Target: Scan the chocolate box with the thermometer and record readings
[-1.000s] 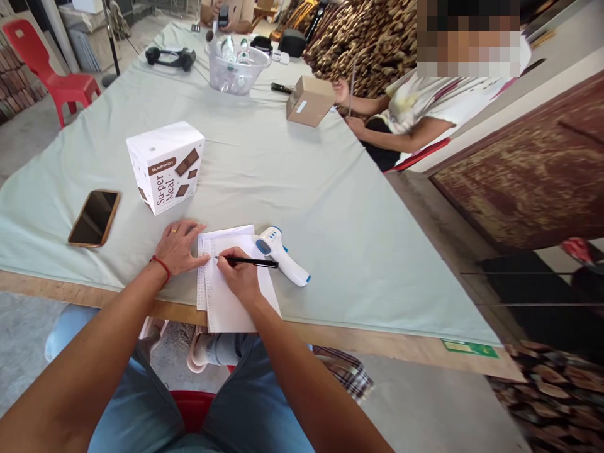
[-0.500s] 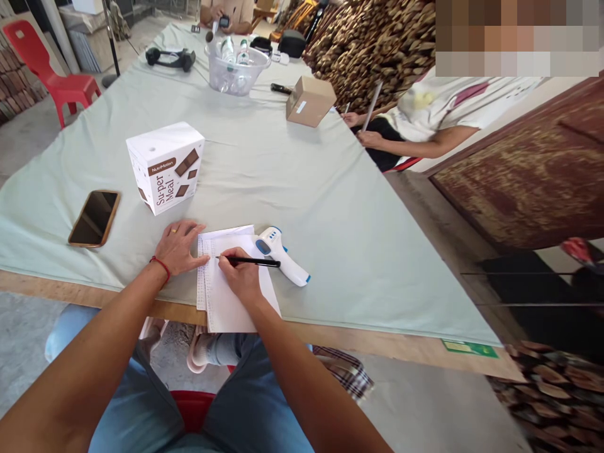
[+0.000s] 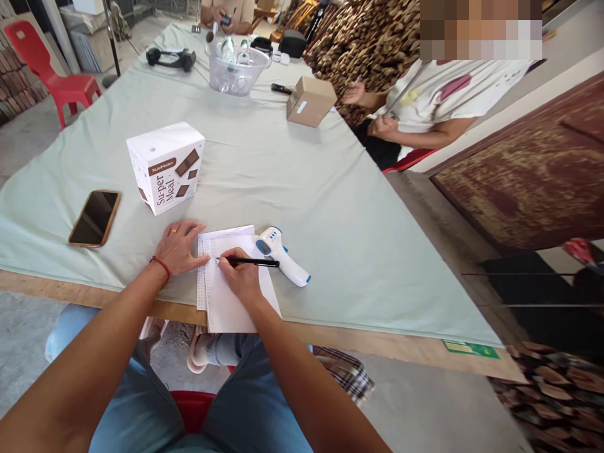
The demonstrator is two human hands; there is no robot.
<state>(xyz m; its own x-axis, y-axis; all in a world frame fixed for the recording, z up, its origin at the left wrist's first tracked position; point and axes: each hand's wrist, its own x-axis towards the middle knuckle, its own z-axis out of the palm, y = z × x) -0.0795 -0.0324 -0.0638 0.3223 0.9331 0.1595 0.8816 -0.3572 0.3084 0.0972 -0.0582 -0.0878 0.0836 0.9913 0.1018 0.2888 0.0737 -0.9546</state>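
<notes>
My right hand (image 3: 240, 277) grips a black pen (image 3: 257, 260), its tip at the left part of a white sheet of paper (image 3: 231, 308). Small writing runs down the sheet's left side. Another sheet lies partly beneath it. My left hand (image 3: 182, 248) rests flat with fingers spread, its thumb touching the paper's left edge. Just right of the paper lies a white and blue infrared thermometer (image 3: 285, 258). Beyond my left hand stands a white "Super Meal" box (image 3: 166, 168). A phone (image 3: 94, 218) in a brown case lies face up at the left.
Farther along the cloth-covered table (image 3: 368, 251) are a cardboard box (image 3: 311, 102), a clear plastic basket (image 3: 238, 72) holding bottles, and a black headset-like device (image 3: 170, 60). One person (image 3: 438, 94) sits on the right, another (image 3: 236, 16) at the far end. A red chair (image 3: 51, 69) stands left.
The person on the right has drawn their hands back from the table edge and raised one. My hands, the pen and the paper look almost unmoved.
</notes>
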